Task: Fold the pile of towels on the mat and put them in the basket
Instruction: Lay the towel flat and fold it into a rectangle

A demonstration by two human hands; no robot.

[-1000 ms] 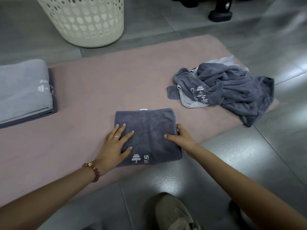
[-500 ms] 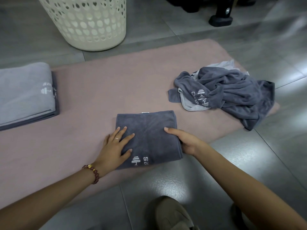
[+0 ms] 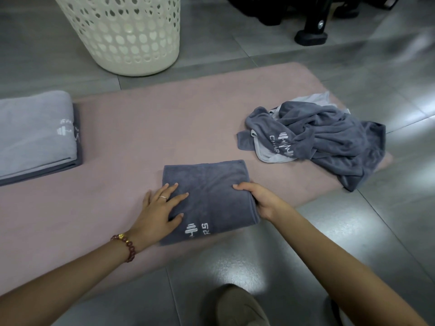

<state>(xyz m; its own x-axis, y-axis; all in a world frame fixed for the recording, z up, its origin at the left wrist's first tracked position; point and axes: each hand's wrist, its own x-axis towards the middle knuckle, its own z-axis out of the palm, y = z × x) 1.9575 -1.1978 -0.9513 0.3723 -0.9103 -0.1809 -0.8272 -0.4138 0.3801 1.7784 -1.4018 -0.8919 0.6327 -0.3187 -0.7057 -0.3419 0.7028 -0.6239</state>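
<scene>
A dark grey folded towel [image 3: 211, 191] lies near the front edge of the pink mat [image 3: 146, 132]. My left hand [image 3: 160, 208] rests flat on its left part with fingers spread. My right hand [image 3: 259, 198] grips the towel's right edge, thumb on top and fingers tucked under it. A crumpled pile of grey towels [image 3: 315, 140] sits at the mat's right end. The white perforated basket [image 3: 124, 31] stands on the floor behind the mat.
A stack of folded light and dark grey towels [image 3: 35, 135] lies at the mat's left end. A black stand foot [image 3: 310, 36] is on the grey tiled floor at the back right. My shoe [image 3: 237, 307] shows at the bottom.
My right hand has slid from the top of the towel to its right edge and closed round it. The left hand has stayed put.
</scene>
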